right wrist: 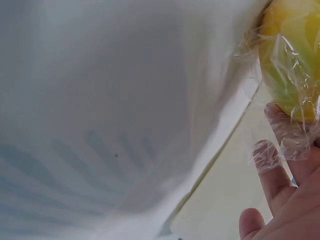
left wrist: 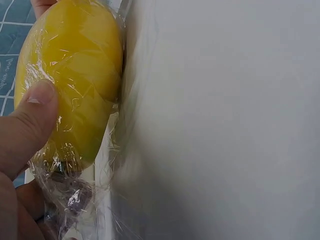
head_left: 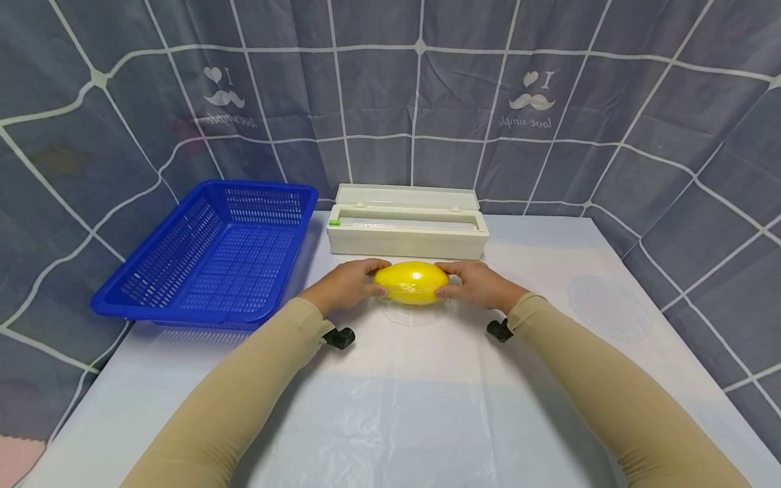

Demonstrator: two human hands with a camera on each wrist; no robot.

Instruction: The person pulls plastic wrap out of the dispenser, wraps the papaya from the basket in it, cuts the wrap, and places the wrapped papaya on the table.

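Observation:
A yellow oval fruit, smooth and shiny, sits between the two hands in the head view, wrapped in clear cling film. My left hand grips its left end, the thumb pressing on the film in the left wrist view. Crumpled film bunches below that end, around the left fingers. From the other side my right hand holds the right end between thumb and fingers. In the right wrist view, loose film covers some right fingertips, and the fruit shows a greenish tint near its tip.
Just behind the hands stands a white cling film dispenser, lid raised, with a roll inside and a green slider. A blue plastic basket is on the left. A white cover lies over the table; grey checked curtains surround it.

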